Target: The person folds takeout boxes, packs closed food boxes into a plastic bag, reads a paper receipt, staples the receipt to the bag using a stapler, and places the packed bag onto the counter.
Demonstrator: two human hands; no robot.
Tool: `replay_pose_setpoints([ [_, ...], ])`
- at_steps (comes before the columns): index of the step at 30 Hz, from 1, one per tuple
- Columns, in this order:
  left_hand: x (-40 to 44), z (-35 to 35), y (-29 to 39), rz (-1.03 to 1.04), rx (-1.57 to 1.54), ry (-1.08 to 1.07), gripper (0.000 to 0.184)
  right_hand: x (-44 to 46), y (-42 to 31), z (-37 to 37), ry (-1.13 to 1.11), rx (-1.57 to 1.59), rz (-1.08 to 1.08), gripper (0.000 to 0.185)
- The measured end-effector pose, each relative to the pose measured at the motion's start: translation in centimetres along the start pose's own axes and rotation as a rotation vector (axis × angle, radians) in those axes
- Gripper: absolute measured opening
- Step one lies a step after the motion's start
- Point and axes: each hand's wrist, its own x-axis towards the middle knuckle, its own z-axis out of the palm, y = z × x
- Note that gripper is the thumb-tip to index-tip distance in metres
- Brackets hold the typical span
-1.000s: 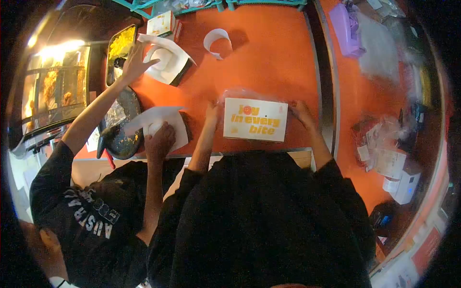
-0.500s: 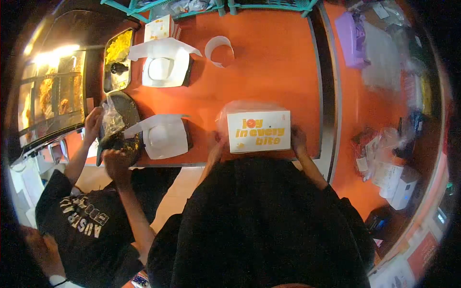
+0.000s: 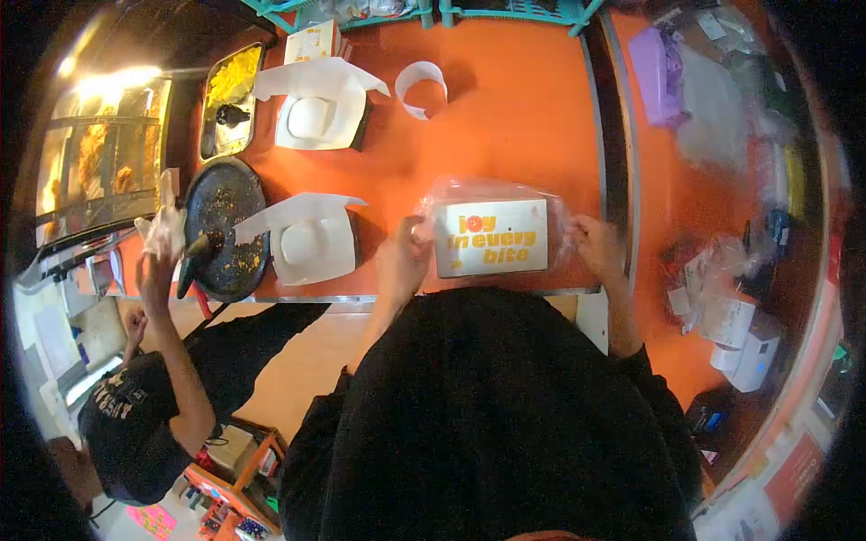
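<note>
A closed white food box with orange "joy in every bite" lettering lies in front of me at the table's near edge. Around it spreads a clear plastic bag, its far side standing out beyond the box. My left hand is closed on the bag's left edge, fingers curled beside the box corner. On the opposite side, my right hand pinches the bag's right edge, slightly blurred. Whether the box is fully inside the bag is hard to make out.
Two open boxes with rice mounds stand to the left. Beyond are a paper ring, a tray of yellow food and a black stone mortar. A co-worker's gloved hand is near the mortar. Plastic packaging lies right.
Both my hands have moved up to the bag's side edges, and the bag is spread wider around the box. The co-worker has shifted left and away from the mortar.
</note>
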Motion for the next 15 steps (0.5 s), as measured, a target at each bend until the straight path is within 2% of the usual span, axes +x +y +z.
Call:
replay_pose_setpoints([
  [1, -0.5, -0.8, -0.6, -0.080, -0.024, -0.106, 0.024, -0.7, -0.2, -0.8, 0.004, -0.001, 0.002, 0.022],
  [3, -0.9, -3.0, -1.0, -0.096, 0.022, -0.010, 0.020, -2.2, -0.2, -1.6, 0.351, -0.098, -0.118, 0.021],
  [4, -1.1, -3.4, -0.3, -0.084, 0.146, 0.003, 0.020, -2.3, -0.1, -1.2, 0.350, -0.098, -0.117, 0.021],
  [6, -0.8, -3.6, 2.0, -0.071, 0.272, 0.021, 0.020, -1.7, -0.3, 0.1, 0.393, 0.344, -0.180, 0.021],
  [7, -0.4, -2.8, 3.6, 0.110, 0.266, 0.154, 0.020, -1.4, -1.0, 0.8, 0.396, 0.347, -0.184, 0.021],
  [9, 0.0, -1.7, 3.8, 0.296, 0.256, 0.289, 0.020, -1.2, -2.7, 1.8, 0.245, 0.270, -0.182, 0.020],
  [10, -0.3, -0.7, 2.9, 0.118, 0.268, 0.069, 0.020, -1.7, -3.6, 0.9, 0.180, 0.213, -0.093, 0.021],
  [11, -0.4, -0.2, 2.4, -0.059, 0.274, -0.146, 0.020, -2.0, -3.4, 0.1, 0.182, 0.211, -0.100, 0.021],
  [13, 0.0, -3.3, 1.7, 0.036, 0.197, -0.153, 0.017, -2.5, -1.6, -1.8, 0.308, 0.285, -0.112, 0.018],
  [14, 0.0, -4.7, 1.9, 0.034, 0.192, -0.113, 0.014, -2.7, -1.1, -2.2, 0.257, 0.444, -0.150, 0.018],
  [15, -0.2, -5.7, 2.5, 0.026, 0.185, -0.073, 0.011, -2.5, -1.1, -1.6, 0.252, 0.446, -0.141, 0.018],
])
